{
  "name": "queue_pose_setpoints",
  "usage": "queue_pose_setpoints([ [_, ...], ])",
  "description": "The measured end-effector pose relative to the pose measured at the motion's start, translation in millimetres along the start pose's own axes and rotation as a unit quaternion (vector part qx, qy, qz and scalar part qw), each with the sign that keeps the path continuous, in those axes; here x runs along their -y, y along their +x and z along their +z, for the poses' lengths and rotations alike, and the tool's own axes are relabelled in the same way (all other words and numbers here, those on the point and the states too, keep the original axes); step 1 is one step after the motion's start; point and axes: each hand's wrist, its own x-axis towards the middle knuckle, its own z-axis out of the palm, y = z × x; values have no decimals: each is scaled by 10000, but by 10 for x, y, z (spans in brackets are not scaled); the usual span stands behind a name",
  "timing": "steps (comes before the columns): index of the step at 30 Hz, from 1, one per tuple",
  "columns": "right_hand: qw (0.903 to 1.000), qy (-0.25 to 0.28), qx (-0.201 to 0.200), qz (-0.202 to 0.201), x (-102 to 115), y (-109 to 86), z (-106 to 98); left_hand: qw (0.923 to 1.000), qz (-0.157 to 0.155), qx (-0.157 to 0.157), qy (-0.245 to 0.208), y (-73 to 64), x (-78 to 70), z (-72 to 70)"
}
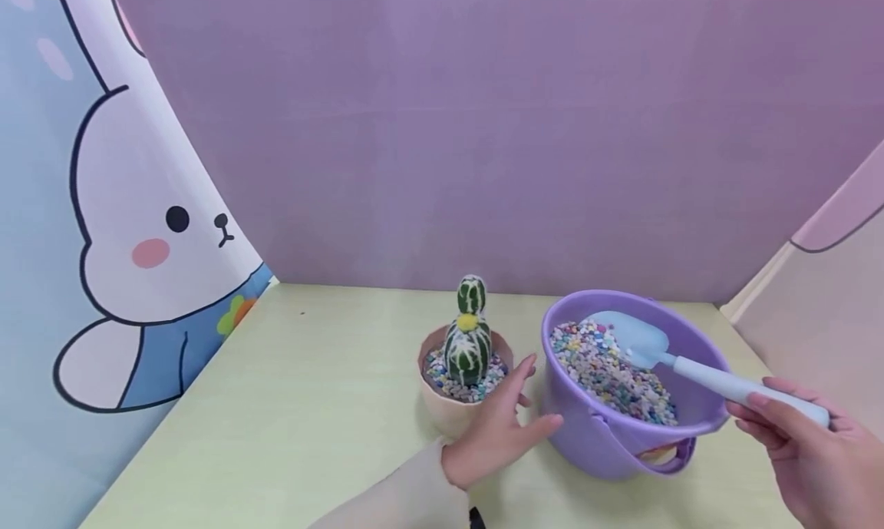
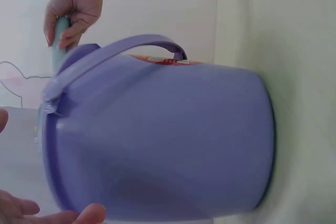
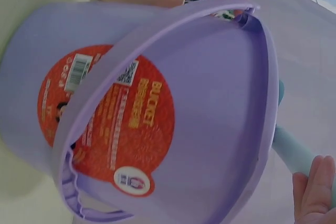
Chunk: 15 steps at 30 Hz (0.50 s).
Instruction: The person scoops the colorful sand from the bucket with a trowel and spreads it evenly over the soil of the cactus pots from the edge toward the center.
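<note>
My right hand (image 1: 822, 444) grips the handle of a pale blue toy shovel (image 1: 718, 375). The shovel's blade lies inside the purple bucket (image 1: 587, 437), at the colored pebbles (image 1: 615, 375) heaped in it. Between the bucket and a potted cactus (image 1: 468, 352) is my left hand (image 1: 500, 429), its fingers spread and holding nothing. It overlaps the edge of the cream pot (image 1: 442, 410) in the head view; whether it touches the pot I cannot tell. Similar pebbles surround the cactus, which has a yellow flower. In the left wrist view some fingertips (image 2: 92, 214) show beside the bucket (image 2: 163, 140).
A pale green tabletop (image 1: 276, 406) carries the pot and the bucket. The bucket's handle (image 3: 157, 40) hangs down its near side, over a red label (image 3: 126, 124). Behind stands a purple backdrop (image 1: 483, 130), with a cartoon rabbit panel (image 1: 138, 168) at left.
</note>
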Motion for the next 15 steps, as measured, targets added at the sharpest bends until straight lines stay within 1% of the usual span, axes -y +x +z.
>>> queue_pose_setpoints([
  [5,9998,171,93,21,-33,-3,-2,9991,292,172,237,-208,18,-160],
  [10,9992,297,282,-33,-69,-19,-12,9973,523,452,234,-432,99,-369],
  [12,9990,304,316,-38,-80,-26,-2,9955,737,544,243,-515,145,-470],
  [15,9992,299,282,8,-93,-35,32,9905,1196,553,391,-615,220,-635],
])
